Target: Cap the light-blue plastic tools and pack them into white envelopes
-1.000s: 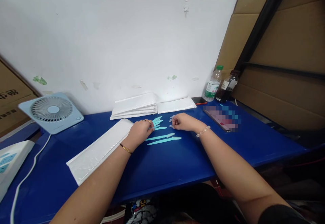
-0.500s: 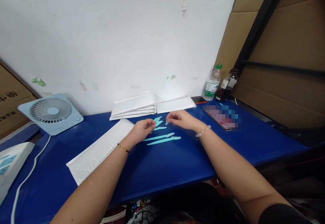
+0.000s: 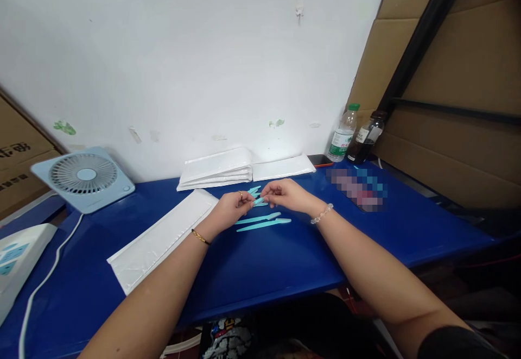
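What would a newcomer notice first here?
Probably the left hand and right hand, fingertips close together at a turquoise stick over the blue table. Next, perhaps the pale-blue fan at far left and the green-capped bottle at back right.

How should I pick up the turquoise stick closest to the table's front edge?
I'd pinch the nearest turquoise stick around its middle, across its two long edges, from above and the front. It's long, slim and lying flat, so the middle should balance well. Another turquoise stick lies just behind it, so the front looks freer.
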Motion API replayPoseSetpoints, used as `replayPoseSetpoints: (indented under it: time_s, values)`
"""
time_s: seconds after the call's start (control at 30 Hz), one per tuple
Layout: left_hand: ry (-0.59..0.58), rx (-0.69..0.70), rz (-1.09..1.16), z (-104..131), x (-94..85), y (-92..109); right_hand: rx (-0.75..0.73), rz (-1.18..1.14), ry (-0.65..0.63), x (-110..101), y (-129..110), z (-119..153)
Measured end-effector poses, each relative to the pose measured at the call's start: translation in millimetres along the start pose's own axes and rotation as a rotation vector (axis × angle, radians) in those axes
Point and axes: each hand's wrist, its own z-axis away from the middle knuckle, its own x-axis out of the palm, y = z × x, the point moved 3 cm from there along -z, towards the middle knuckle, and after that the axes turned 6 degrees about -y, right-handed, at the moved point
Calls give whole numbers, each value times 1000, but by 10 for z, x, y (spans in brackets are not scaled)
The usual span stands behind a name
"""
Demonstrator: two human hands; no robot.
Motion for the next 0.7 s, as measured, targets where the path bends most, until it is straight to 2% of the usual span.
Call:
replayPoseSetpoints:
  time_s: [0.1,0.2,0.3,0.37,0.4,0.47,0.53,0.7]
  values:
    - [-10,-6,85,2,33,3,-1,-42,-40,56,-17,-6]
    - [-21,-23,58,10,59,20,8,11,-50,-15,2,8]
    - [-62,-13,-59,21,63,48,33,266,129,-268,76,57]
    - [-36,-6,-176,23,30,42,99,477,232,-443,155,102]
    - [0,-8,-250,22,4,26,158,559,233,-503,204,119]
    - [73,-17,-395,16,-47,-22,283,663,186,-561,295,140]
    - [95,-28,-491,5,-73,-77,365,710,127,-544,344,141]
    - [59,-58,-575,-13,-72,-125,378,659,16,-372,308,90]
